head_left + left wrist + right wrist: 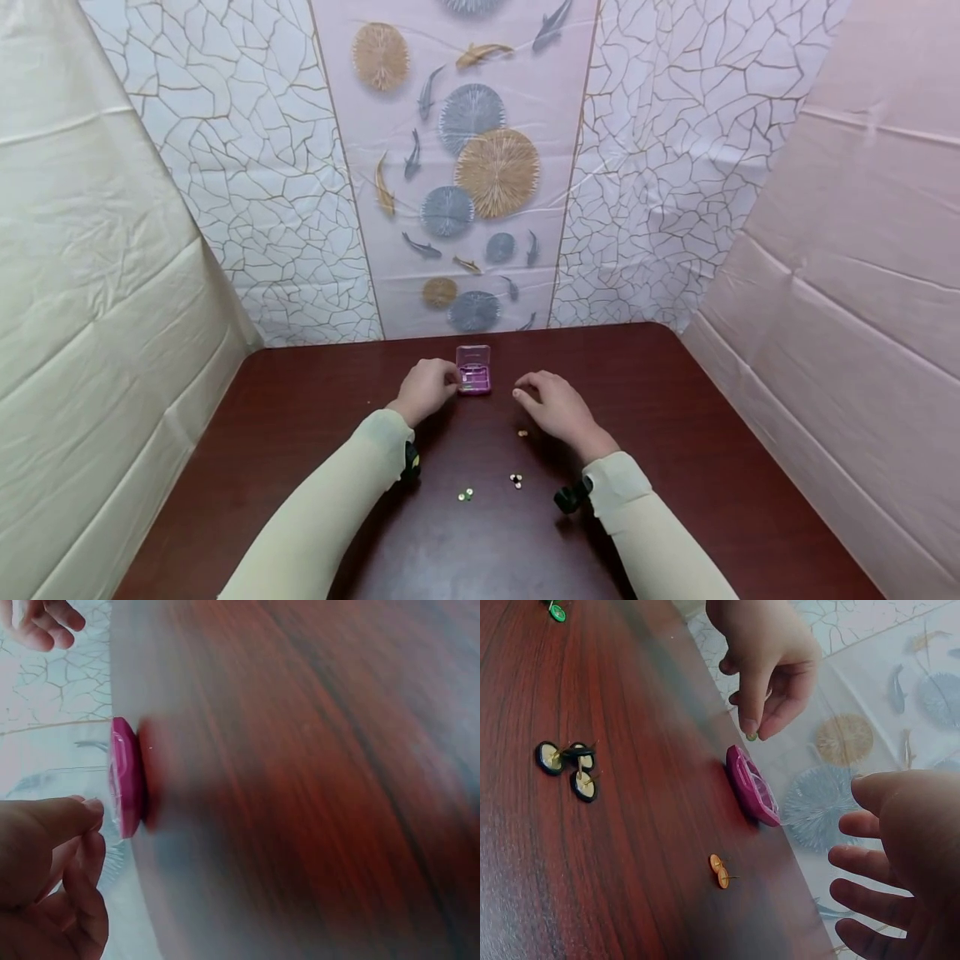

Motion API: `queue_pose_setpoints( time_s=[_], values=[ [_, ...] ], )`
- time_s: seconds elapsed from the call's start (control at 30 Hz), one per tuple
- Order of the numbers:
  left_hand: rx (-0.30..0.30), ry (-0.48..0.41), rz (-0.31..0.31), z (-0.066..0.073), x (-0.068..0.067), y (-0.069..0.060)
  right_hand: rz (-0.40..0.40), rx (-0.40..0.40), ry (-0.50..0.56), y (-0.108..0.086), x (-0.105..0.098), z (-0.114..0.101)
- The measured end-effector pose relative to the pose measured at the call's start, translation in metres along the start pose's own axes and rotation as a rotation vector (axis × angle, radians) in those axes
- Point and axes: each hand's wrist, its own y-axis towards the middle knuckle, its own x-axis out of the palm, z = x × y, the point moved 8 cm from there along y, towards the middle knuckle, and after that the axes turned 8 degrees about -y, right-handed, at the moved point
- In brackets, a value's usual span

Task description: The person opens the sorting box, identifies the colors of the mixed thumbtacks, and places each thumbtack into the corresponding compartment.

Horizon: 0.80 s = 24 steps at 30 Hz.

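Observation:
A small pink compartment box (483, 388) stands near the far edge of the table, its clear lid (473, 355) raised. Just above and beside its left side, my left hand (426, 388) pinches a tiny greenish thumbtack (751, 736) between thumb and fingertip. In the left wrist view the tack is mostly hidden by the fingers. A bit of green shows inside the box in the head view. To the right of the box hovers my right hand (558, 410), fingers spread and relaxed, holding nothing.
Two orange thumbtacks (722, 878) lie on the table below my right hand. Nearer to me are a cluster of black-rimmed tacks (584, 786) and a few green tacks (468, 492). A patterned cloth wall (472, 250) rises behind the table.

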Motion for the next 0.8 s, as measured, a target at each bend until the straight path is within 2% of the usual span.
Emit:
queue_pose_setpoints(
  time_s=[0.17,0.57,0.8],
  values=[
    [-0.037,0.005,-0.001,-0.006,0.007,0.007,-0.011,0.006,-0.001,0.000,0.001,0.002],
    [-0.014,0.036,-0.005,-0.004,0.012,0.012,-0.003,-0.014,-0.003,0.001,0.001,0.005],
    [-0.016,0.018,-0.004,-0.003,0.015,0.014,-0.002,-0.013,-0.003,0.002,0.000,0.007]
  ],
)
